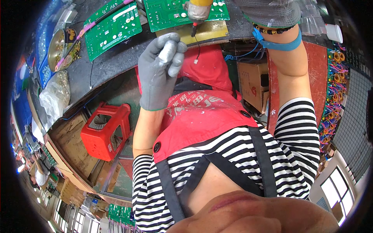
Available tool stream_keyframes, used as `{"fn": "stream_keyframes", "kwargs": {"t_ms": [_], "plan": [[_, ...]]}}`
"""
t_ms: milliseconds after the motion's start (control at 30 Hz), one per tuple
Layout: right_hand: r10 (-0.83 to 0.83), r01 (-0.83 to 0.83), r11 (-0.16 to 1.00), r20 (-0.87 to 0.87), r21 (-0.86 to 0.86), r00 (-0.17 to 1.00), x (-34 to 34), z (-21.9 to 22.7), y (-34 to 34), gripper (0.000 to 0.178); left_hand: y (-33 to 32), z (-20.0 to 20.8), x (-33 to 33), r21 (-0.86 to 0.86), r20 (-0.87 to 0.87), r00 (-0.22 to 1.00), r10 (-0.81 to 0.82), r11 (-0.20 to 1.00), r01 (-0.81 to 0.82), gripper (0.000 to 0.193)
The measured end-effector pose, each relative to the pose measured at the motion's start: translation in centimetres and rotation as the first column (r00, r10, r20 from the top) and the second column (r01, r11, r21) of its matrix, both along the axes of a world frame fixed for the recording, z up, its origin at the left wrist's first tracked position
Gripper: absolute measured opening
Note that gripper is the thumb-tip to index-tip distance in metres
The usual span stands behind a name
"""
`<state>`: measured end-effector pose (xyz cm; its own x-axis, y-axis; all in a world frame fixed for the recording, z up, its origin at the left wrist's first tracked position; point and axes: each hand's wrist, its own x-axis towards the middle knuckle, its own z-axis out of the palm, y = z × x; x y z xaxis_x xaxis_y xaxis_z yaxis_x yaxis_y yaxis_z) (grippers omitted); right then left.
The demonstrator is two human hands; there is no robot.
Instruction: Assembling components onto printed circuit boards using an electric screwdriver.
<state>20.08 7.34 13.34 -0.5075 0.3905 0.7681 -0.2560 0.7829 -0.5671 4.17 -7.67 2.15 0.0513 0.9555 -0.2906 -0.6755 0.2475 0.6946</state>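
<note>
My left hand (161, 70), in a grey glove with whitened fingertips, is raised at the table's near edge. Its fingers are curled in; whether anything is between them is hidden. Just right of it, a yellow tool (200, 11) points downward, with a smeared whitish collar and a thin red-and-black tip. This tip meets a thin black wire (199, 48), which hangs over the edge and ends in a small white connector. Behind lies a green circuit board (167, 17) above a yellowish board (211, 33). My gloved right hand (272, 13) is at the upper right, its fingers out of sight.
Another green circuit board (112, 33) lies left on the dark table (116, 62), under a pink-and-black rod. A metal bowl (58, 48) and a plastic bag (56, 95) are farther left. Below are a red stool (105, 132) and a cardboard box (250, 83). A white cup (333, 33) is at right.
</note>
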Motion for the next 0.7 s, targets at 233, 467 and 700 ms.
{"fn": "stream_keyframes", "kwargs": {"t_ms": [233, 467, 700], "plan": [[0.145, -0.182, 0.942, -0.146, -0.280, 0.979, 0.0, 0.2, -2.2, 0.033, 0.3, 0.8, 2.3, 0.114, -0.016, 0.992, -0.125, 0.985, 0.126, 0.035], [-0.201, 0.153, 0.969, -0.264, -0.191, 0.943, -1.2, -1.0, -2.4, 0.031, -0.4, 0.9, 2.5, 0.106, -0.065, 0.990, -0.126, 0.986, 0.132, 0.035], [0.043, -0.246, 0.835, -0.388, -0.492, 0.921, 0.5, -2.0, -1.6, 0.030, 0.0, 0.7, 3.7, 0.073, 0.300, 0.945, -0.133, 0.991, 0.116, 0.030]]}}
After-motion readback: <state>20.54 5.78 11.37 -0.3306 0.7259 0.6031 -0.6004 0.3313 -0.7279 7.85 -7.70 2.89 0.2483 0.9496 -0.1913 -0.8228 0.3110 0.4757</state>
